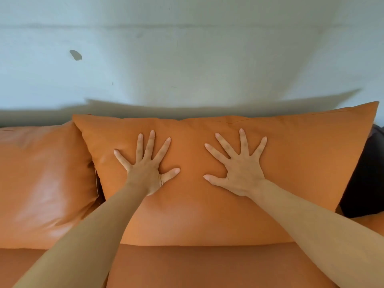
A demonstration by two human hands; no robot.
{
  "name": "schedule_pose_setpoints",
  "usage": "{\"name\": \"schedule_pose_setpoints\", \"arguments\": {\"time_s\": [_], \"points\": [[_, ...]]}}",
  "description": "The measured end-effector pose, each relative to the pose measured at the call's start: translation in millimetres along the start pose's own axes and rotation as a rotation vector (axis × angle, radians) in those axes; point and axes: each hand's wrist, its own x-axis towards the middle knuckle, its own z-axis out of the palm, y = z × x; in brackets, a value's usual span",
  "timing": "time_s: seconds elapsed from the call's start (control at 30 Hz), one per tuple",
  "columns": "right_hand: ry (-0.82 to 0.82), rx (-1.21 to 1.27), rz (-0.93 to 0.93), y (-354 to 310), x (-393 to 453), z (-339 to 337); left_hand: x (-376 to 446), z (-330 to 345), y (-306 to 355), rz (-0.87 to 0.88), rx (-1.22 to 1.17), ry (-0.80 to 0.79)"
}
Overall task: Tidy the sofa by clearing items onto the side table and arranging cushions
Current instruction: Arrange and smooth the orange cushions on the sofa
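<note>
A large orange leather cushion (291,163) leans upright against the back of the orange sofa, filling the middle of the view. My left hand (145,169) lies flat on its left half with the fingers spread wide. My right hand (241,169) lies flat on its right half, fingers also spread. Both palms press against the cushion's face and hold nothing. A second orange back cushion (41,179) stands to the left, touching the first one's left edge.
The sofa seat (197,267) runs along the bottom of the view. A dark brown or black cushion (365,175) shows behind the large cushion's right edge. A pale wall (187,59) with a small dark mark rises right behind the sofa.
</note>
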Motion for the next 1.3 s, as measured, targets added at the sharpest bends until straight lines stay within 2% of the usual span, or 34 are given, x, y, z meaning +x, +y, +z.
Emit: {"name": "schedule_pose_setpoints", "arguments": {"time_s": [0.17,0.27,0.43,0.57,0.63,0.77,1.03,1.3], "points": [[-0.126,0.098,0.077,-3.6,30.2,-11.1,20.4,-14.7,-5.8,0.002,0.002,-0.148],[-0.163,0.091,0.104,-10.2,25.8,-8.3,10.6,-10.2,-2.9,0.002,0.006,-0.17],[-0.074,0.057,0.093,-12.0,-7.3,5.6,-12.2,6.2,0.1,0.037,-0.008,-0.015],[0.037,0.06,0.04,-5.8,-34.9,4.5,-30.2,15.9,1.9,0.055,-0.04,0.218],[0.077,0.051,0.024,-0.4,-58.2,11.0,-48.5,24.8,7.6,0.122,-0.094,0.295],[0.107,0.035,0.033,0.8,-94.8,26.0,-78.4,52.8,20.9,0.277,-0.03,0.283],[0.073,-0.008,0.079,1.4,-75.9,36.4,-57.0,63.1,28.1,0.18,0.063,0.19],[0.042,-0.041,0.115,8.0,-44.3,39.0,-29.5,56.3,26.7,0.146,0.089,0.202]]}}
